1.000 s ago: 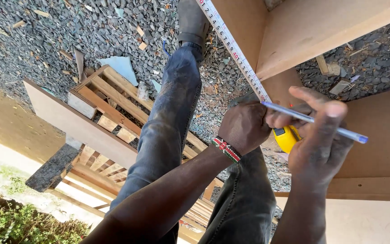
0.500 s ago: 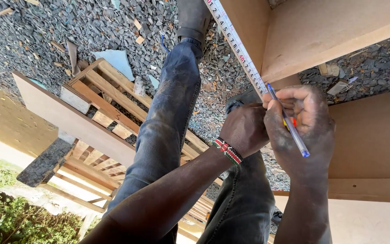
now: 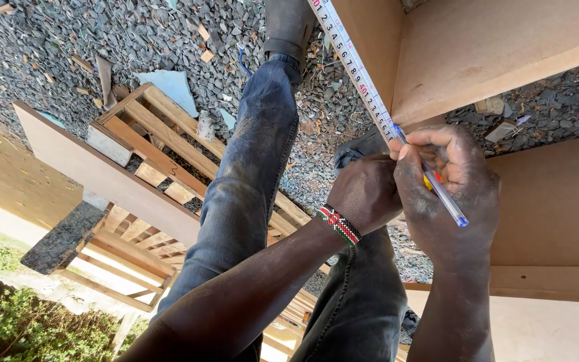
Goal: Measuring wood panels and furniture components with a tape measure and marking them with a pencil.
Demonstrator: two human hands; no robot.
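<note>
the right hand (image 3: 447,194) pinches a blue pen (image 3: 437,188), its tip at the tape measure (image 3: 353,67) edge against the brown board (image 3: 477,53). just beside and touching it, the left hand (image 3: 366,194) is closed around the tape's yellow case, mostly hidden. beyond the legs, a wooden pallet (image 3: 162,161) lies on gravel (image 3: 48,47).

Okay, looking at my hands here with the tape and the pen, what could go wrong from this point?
1. The tape measure runs slanted along the board edge; if it slips under the left hand, the mark may land off.
2. The right hand covers the pen tip, so the mark could stray.
3. Loose gravel and a slatted pallet lie underfoot; footing might shift mid-mark.
</note>
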